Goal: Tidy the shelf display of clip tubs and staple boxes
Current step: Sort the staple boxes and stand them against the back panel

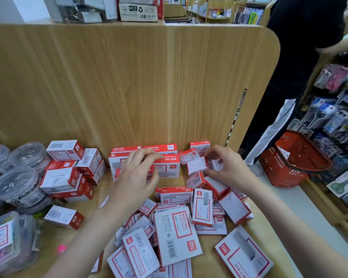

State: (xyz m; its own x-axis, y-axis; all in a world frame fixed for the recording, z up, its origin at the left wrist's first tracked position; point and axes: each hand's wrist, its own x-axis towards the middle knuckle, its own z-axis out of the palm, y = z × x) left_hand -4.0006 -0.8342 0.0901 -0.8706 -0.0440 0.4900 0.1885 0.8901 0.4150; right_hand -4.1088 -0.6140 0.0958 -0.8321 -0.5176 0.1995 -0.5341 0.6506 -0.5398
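Your right hand (pixel 227 167) pinches a small staple box (pixel 197 166), long axis left-right; your left hand (pixel 138 173) rests loose-fingered on the stacked boxes (pixel 167 167).

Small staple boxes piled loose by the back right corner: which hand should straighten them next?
The right hand, probably. It is already over that loose pile, fingers pinching one small box. The left hand is over the larger stacked boxes at the back.

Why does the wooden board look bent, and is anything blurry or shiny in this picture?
In the head view, the wide-angle lens bows the wooden back panel and stretches the forearms near the bottom edge. The left hand is slightly motion-smeared, and small print on the staple boxes is soft. Lighting is even and shadows are faint, with mild glare on the clear clip tubs.
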